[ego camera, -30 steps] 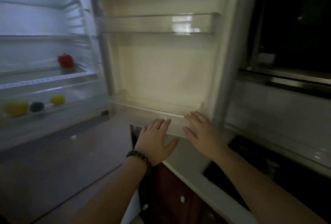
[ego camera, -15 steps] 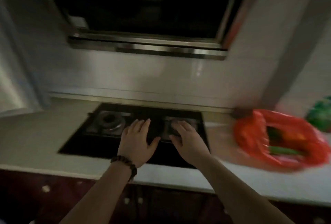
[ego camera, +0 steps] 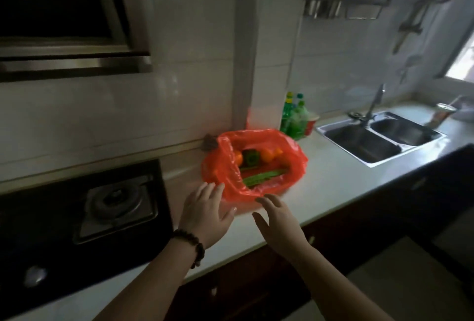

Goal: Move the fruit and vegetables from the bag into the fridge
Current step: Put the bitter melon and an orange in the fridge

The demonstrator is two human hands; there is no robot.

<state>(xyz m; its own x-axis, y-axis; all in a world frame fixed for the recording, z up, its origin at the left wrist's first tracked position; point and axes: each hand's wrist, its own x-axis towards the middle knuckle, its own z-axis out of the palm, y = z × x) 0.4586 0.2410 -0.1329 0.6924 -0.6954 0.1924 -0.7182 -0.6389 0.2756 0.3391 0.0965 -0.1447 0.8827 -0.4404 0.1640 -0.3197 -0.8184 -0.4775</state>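
An open red plastic bag [ego camera: 295, 164] lies on the white counter [ego camera: 338, 179]. Inside it I see orange fruits [ego camera: 266, 154], a green pepper [ego camera: 250, 157] and a long green vegetable [ego camera: 264, 176]. My left hand [ego camera: 205, 215], with a bead bracelet on the wrist, hovers flat just in front of the bag's near left edge, fingers apart, holding nothing. My right hand [ego camera: 277, 220] is spread beside it, its fingertips close to the bag's near rim, also holding nothing. The fridge is out of view.
A black gas hob [ego camera: 115, 205] is set in the counter to the left, under a range hood [ego camera: 71, 61]. Green bottles [ego camera: 295, 120] stand behind the bag. A double steel sink [ego camera: 379, 138] with a tap lies to the right. Dark cabinets run below the counter.
The view has swung right from the open fridge, past the hob, to the bag. Both empty hands moved with it and now hover at the bag's near edge.
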